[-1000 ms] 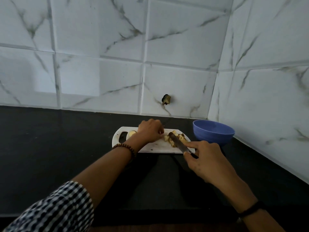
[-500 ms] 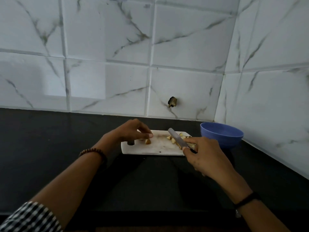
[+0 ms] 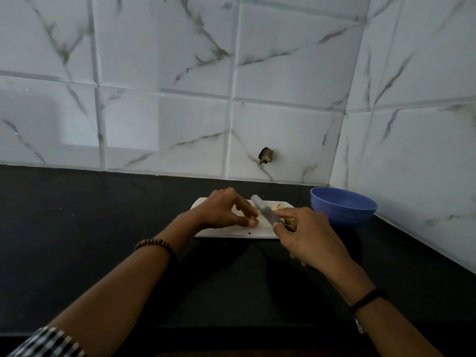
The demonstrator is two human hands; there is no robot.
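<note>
From my remote seat I see both hands over a white cutting board (image 3: 231,231) that lies on the black counter (image 3: 77,228), at about 12 o'clock from the person. The right hand (image 3: 309,238) has its fingers wrapped round the handle of a knife (image 3: 262,211), with the index finger stretched along the top. The blade slants up and away toward 11 o'clock above the right half of the board. The left hand (image 3: 224,212) hovers over the board's middle with its fingers curled and the thumb tip close to the fingertips. I cannot tell whether anything is pinched between them (the spot is too small and dim). Pale yellow food pieces (image 3: 279,206) sit at the board's far right corner, partly hidden by the right hand and just beside the blade. A blue bowl (image 3: 343,207) stands on the counter at 2 o'clock, near the board but not touching it, close to the corner of the marble-patterned wall tiles (image 3: 167,112). A bead bracelet (image 3: 154,244) circles the left wrist and a black band (image 3: 368,298) the right.
</note>
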